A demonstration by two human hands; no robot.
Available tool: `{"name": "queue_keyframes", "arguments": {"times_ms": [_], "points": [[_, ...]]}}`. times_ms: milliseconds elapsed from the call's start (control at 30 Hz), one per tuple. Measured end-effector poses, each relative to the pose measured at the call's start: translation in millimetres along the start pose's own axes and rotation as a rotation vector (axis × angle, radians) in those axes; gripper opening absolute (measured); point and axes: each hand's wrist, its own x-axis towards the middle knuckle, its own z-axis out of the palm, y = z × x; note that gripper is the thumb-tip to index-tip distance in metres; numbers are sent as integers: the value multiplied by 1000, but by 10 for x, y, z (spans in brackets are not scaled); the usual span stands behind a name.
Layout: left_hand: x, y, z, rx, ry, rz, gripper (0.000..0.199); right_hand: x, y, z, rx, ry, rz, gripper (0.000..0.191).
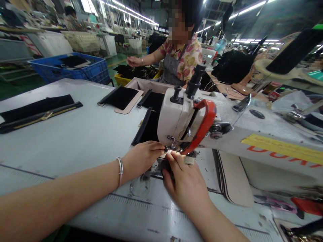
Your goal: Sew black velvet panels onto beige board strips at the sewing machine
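A white sewing machine [174, 116] with a red guard [205, 124] stands over the table. My left hand [143, 156], with a silver bangle at its wrist, has its fingertips beside the needle area. My right hand [185, 178] is just right of it, its fingers bent over a small pale piece [169, 153] under the machine head. Both hands touch or hold the work there, but the left fingers' grip is partly hidden. Behind my left hand lies a black fabric piece [150, 129] with a dark strip along its edge.
More black pieces [122, 97] lie on the table [83, 134], one long one at far left. Pale panels [233, 178] are stacked right of my hands. A person [179, 60] sits behind the machine. A blue crate [75, 72] stands at back left, scissors [277, 204] at right.
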Motion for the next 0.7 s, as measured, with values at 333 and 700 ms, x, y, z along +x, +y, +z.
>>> {"name": "queue_keyframes", "arguments": {"times_ms": [333, 700], "points": [[33, -19, 1, -14, 69, -7, 21, 12, 2, 23, 11, 27, 13, 48], [-36, -18, -11, -34, 61, 10, 25, -61, -26, 11, 72, 70, 9, 43]]}}
